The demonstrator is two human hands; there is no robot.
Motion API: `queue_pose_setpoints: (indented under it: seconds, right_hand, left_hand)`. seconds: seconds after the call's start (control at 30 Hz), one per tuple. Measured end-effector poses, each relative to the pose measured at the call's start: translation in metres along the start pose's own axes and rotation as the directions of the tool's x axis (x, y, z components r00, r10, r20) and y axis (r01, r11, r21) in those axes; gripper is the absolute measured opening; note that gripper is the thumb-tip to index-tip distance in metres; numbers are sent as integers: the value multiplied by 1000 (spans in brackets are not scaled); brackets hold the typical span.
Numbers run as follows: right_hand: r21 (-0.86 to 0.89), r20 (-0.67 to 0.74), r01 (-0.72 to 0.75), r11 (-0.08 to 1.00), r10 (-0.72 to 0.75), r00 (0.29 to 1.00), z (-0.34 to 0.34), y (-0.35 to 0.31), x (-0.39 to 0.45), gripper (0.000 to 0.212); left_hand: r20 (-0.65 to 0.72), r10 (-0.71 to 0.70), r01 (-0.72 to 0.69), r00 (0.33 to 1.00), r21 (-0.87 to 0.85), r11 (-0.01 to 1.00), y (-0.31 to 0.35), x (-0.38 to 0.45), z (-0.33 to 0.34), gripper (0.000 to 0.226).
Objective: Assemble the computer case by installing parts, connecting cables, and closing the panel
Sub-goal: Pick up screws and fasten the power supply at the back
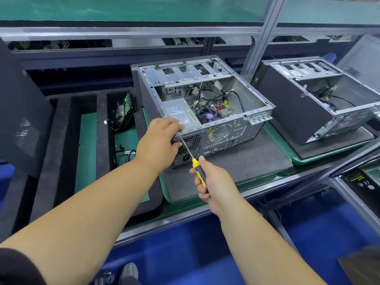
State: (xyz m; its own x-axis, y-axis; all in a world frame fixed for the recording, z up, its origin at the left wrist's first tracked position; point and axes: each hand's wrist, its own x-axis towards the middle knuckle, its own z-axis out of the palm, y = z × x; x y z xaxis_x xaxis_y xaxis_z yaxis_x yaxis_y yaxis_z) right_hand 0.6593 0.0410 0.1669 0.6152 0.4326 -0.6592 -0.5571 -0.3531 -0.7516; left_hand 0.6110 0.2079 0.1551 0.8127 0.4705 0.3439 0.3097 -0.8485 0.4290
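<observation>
We see the open computer case [205, 112] lying on its side on a dark mat [236, 165], its rear panel facing us and its top side uncovered, so the power supply [178, 112], fan and cables inside are exposed. Our left hand [158, 140] grips the near left corner of the case, fingers curled over the top edge beside the power supply. Our right hand [213, 179] is wrapped around the yellow-and-grey handle of a screwdriver [195, 161], whose tip meets a screw at the upper left of the rear panel, just beside the left thumb. The mat leaves a bare strip in front of the case, up to the green bench edge [257, 182]. To the left lies a black foam tray [61, 140] with long slots, one holding a fan part [123, 110]. A second open case [314, 99] sits to the right, well apart.
</observation>
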Motion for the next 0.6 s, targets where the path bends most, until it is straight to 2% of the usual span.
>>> queue_pose_setpoints:
  seconds: [0.1, 0.23, 0.4, 0.6]
  right_hand:
    - [-37, 11, 84, 996, -84, 996, -4, 3, -3, 20]
    - [-175, -41, 164, 971, -174, 984, -8, 5, -3, 12]
    - [-209, -102, 61, 976, -83, 991, -4, 0, -1, 26]
    - [-73, -2, -40, 997, 40, 999, -1, -6, -3, 41]
  left_hand:
    - [1, -4, 4, 1000, -2, 1000, 0, 0, 0, 46]
    - [-2, -7, 7, 1000, 2, 1000, 0, 0, 0, 46]
    - [9, -7, 7, 1000, 4, 1000, 0, 0, -1, 47]
    - [10, -7, 7, 1000, 12, 1000, 0, 0, -1, 47]
